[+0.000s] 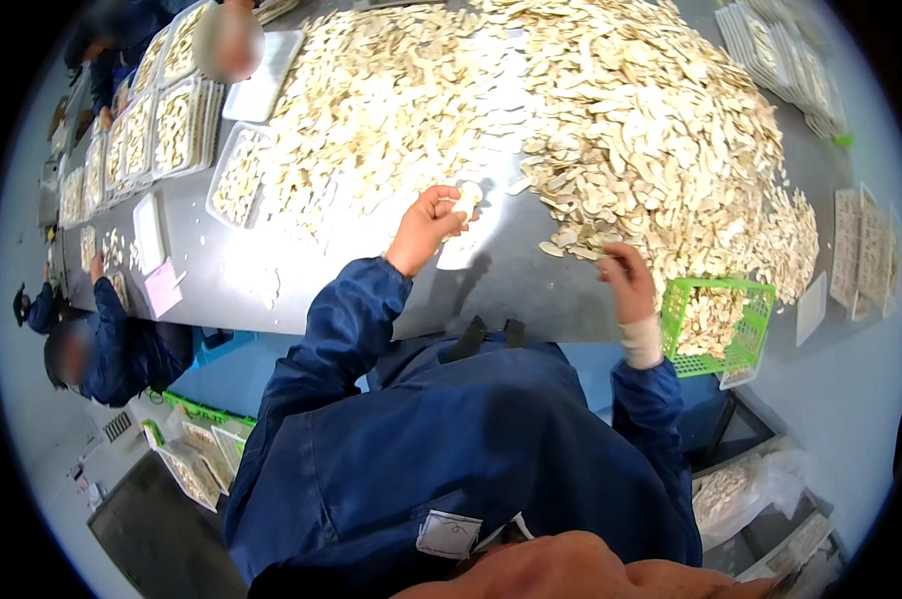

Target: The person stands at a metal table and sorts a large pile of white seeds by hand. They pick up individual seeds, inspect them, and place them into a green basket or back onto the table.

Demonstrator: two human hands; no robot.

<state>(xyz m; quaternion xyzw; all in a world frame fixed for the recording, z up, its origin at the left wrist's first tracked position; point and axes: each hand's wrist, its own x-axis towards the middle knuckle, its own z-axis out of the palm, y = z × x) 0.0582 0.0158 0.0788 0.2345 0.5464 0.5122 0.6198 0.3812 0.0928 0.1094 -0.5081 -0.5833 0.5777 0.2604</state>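
One pale slice (469,199) sits at twelve o'clock on my feed, pinched in the left hand (427,230); the right hand (626,280), near three, curls by the slice heap (650,150), and I cannot tell whether it grips anything.

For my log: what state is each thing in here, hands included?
Left hand: closed, pinching a slice.
Pale slice: held in the fingertips, above the table.
Right hand: fingers bent, beside the pile; grip unclear.
Right-hand slice pile: loose, heaped.
Green lattice basket: lidless, partly filled with slices.
White tray: lidless, holding slices.
Pink sheet: lying flat.
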